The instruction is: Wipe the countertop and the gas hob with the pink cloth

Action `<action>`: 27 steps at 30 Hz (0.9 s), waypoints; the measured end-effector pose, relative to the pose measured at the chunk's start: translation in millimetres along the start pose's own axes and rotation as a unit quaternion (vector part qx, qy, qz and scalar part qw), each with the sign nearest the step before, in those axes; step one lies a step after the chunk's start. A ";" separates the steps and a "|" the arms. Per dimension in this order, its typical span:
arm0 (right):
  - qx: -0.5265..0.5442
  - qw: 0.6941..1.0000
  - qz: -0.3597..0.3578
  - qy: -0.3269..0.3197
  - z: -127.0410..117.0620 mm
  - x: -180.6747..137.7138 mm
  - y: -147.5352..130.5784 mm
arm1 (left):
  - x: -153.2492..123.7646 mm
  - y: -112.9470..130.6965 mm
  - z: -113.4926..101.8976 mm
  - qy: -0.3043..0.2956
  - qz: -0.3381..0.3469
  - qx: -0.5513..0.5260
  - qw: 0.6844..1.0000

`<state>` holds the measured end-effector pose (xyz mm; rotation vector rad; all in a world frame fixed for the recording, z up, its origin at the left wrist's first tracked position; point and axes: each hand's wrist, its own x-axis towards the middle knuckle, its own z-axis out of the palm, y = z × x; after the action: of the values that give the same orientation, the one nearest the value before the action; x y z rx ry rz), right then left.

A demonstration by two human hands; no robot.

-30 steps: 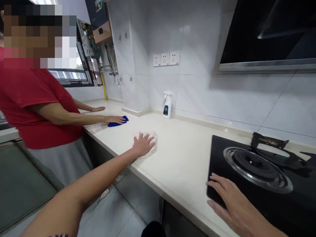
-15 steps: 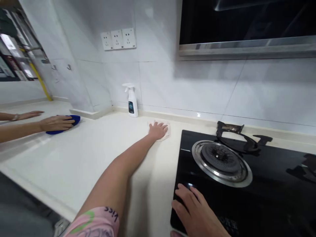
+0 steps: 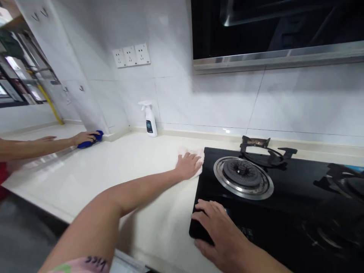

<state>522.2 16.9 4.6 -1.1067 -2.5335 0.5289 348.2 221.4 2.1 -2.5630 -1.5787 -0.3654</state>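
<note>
My left hand (image 3: 187,166) holds a pale cloth (image 3: 200,154) down against the white countertop (image 3: 136,163), its fingers bent a little over the fabric. The cloth meets the left edge of the black gas stove (image 3: 284,193). Spread over the stove's front left corner is my right hand (image 3: 217,229), fingertips on the glass, thumb at the side edge, holding nothing. Beyond it sits a round burner (image 3: 241,174) with a steel ring. Its black pan support (image 3: 265,153) lies off the burner, toward the back of the stove.
A white spray bottle (image 3: 150,121) stands against the tiled wall. At the far left another person's hand (image 3: 83,138) presses a blue cloth (image 3: 90,141) on the counter beside a wall pillar. A dark range hood (image 3: 273,53) overhangs the stove.
My left hand has slid the pale cloth right and toward me, up to the stove's edge. My right hand stays on the stove corner. The other person's blue cloth has moved toward the pillar.
</note>
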 end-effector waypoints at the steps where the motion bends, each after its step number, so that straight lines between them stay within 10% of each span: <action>1: 0.006 1.000 0.003 0.003 1.8 -0.4 -1.0 | -23.7 2.5 -5.1 0.004 0.015 0.001 1.000; 8: 0.019 0.999 -0.009 0.047 14.0 -2.1 -2.5 | -111.9 2.0 -26.3 0.065 0.097 -0.059 0.991; 14: 0.025 0.999 0.007 0.018 7.9 1.9 -4.7 | -1.7 18.3 -39.1 0.136 -0.037 -0.145 0.979; 20: 0.011 0.999 -0.021 -0.031 14.5 13.6 13.7 | 130.4 87.7 -20.7 0.043 0.071 -0.103 0.991; 27: -0.001 0.999 -0.027 -0.037 17.6 19.4 21.2 | 180.9 111.5 37.6 -0.075 0.091 -0.095 0.988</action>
<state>515.4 41.3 -17.6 -1.0338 -2.6203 0.5634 530.9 335.4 16.5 -2.9172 -1.3977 -0.3256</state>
